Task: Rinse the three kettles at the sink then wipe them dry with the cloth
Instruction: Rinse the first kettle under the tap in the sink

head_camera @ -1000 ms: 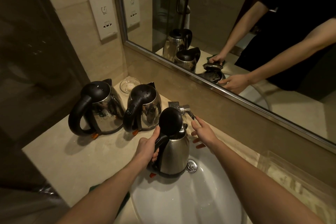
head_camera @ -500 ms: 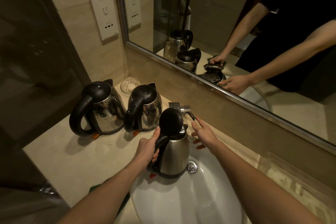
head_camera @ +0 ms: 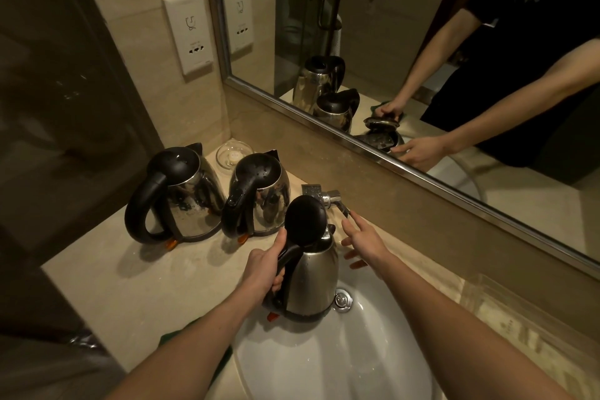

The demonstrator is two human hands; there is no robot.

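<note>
Cloth: the cloth is green and lies at the counter's near edge, partly under the left forearm. It is not needed yet.
Sink: the sink is a white basin set in the counter's near right part. No stream of water shows.
Left hand: the left hand has its fingers curled round the black handle and its thumb up along it. I judge this grip firm enough for a filling kettle if the wrist stays stiff.
Held kettle: the held kettle is upright over the sink's back rim, and its lid is flipped open. Its mouth sits just below and in front of the tap. It should probably shift so the mouth is under the spout before water runs, with the base and its contacts kept out of the stream.
Right hand: the right hand has straight, spread fingers and holds nothing. The forefinger tip is at the lever's end; I cannot tell whether it touches.
Tap: the tap stands at the counter's back edge, and its lever points right. The step in hand looks like opening it; a gentle flow would limit splashing.
Other kettles: the middle kettle and the left kettle stand side by side towards the counter's back left, lids shut and beaded with drops.
Dish: a glass dish sits in the back left corner.
</note>
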